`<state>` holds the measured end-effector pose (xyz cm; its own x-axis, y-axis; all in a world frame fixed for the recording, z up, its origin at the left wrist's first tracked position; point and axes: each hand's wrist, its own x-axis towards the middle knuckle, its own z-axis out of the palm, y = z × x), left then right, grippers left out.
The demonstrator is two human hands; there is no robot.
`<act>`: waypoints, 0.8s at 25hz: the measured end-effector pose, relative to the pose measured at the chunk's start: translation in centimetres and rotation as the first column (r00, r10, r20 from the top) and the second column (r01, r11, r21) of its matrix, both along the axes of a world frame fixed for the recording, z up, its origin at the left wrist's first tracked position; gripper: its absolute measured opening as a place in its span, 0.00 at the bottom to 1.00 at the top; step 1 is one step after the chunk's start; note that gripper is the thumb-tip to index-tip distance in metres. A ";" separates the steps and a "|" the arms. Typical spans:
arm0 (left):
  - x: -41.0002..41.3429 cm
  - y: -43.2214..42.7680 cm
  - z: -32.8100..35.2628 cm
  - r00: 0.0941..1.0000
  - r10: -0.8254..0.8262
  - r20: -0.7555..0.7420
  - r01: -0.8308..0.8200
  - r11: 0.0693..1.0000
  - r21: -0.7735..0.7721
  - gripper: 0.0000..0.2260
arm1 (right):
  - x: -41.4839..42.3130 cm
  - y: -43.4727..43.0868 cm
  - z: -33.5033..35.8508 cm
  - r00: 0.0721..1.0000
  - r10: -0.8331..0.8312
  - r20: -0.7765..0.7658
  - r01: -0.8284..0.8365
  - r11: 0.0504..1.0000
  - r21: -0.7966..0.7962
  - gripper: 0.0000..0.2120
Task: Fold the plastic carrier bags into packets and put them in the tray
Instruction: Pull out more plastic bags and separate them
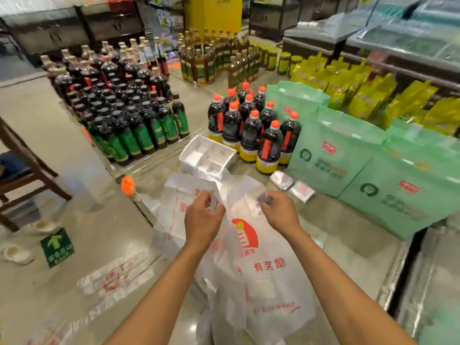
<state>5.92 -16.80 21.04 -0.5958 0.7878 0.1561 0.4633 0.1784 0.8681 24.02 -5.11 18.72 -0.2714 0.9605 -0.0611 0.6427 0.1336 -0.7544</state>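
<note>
Carrier bag (263,265): white translucent plastic, red print, unfolded, hanging from its raised handles. Second bag (174,195): spread flat on the tabletop behind. Tray (191,165): white, compartmented, beyond both. Folded packet (281,180) and neighbouring packet (302,191): outside the tray, to its right.

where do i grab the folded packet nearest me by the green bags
Pinch the nearer packet by its near edge, coming from above on your side. It lies flat on the counter, the green bags crowd its right side and the other packet lies close beyond it, so probably only that edge is free.
</note>
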 end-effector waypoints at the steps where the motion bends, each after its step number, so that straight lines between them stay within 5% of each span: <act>1: -0.1 1.6 -0.6 1.000 -0.019 0.017 0.019 1.000 -0.007 0.12 | 0.0 1.3 -0.5 0.998 -0.012 0.056 0.012 1.000 0.004 0.04; 4: -0.1 6.5 -2.9 0.988 -0.127 0.093 0.134 0.989 -0.063 0.14 | -0.1 5.3 -2.9 0.984 -0.087 0.156 0.094 0.995 -0.035 0.10; 7: 0.6 10.3 -5.3 0.955 -0.257 0.148 0.274 0.956 -0.109 0.10 | 0.1 8.2 -5.7 0.974 -0.120 0.191 0.139 0.986 -0.091 0.03; 11: 1.4 13.8 -9.4 0.865 -0.413 0.284 0.475 0.858 -0.196 0.04 | 0.8 11.4 -9.1 0.964 -0.158 0.216 0.189 0.973 -0.133 0.15; 20: -4.0 13.9 -13.3 0.628 -0.774 -0.080 0.640 0.572 -0.513 0.30 | 2.2 6.1 -8.9 0.863 -0.108 0.493 0.141 0.990 -0.029 0.22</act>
<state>1.88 -2.86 7.77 0.1990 0.9544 -0.2228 0.7892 -0.0213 0.6137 26.21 0.96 9.83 -0.0692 0.9741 -0.2152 0.9392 -0.0091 -0.3433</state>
